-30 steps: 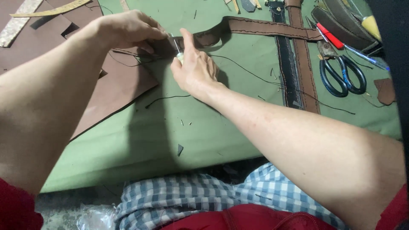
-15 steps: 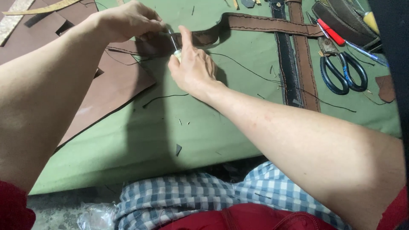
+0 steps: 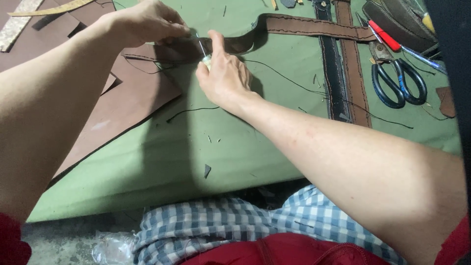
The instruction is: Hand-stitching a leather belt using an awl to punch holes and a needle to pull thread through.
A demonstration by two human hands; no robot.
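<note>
Open green mat [image 3: 235, 147] lies below the right hand [image 3: 223, 78], crossed only by loose black thread [image 3: 191, 112]. To the right, upright leather straps [image 3: 346, 59] and scissors [image 3: 396, 83] block the way; brown leather sheets [image 3: 132, 98] crowd the left.

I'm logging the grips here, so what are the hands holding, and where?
The right hand grips an awl-like tool by its pale handle. The left hand pinches the brown leather strap at its near end.

Person's bare forearms and clothing, seen from above.
Red short sleeves at both upper arms; a blue-and-white checked cloth [image 3: 235, 225] over red fabric at the lap.
</note>
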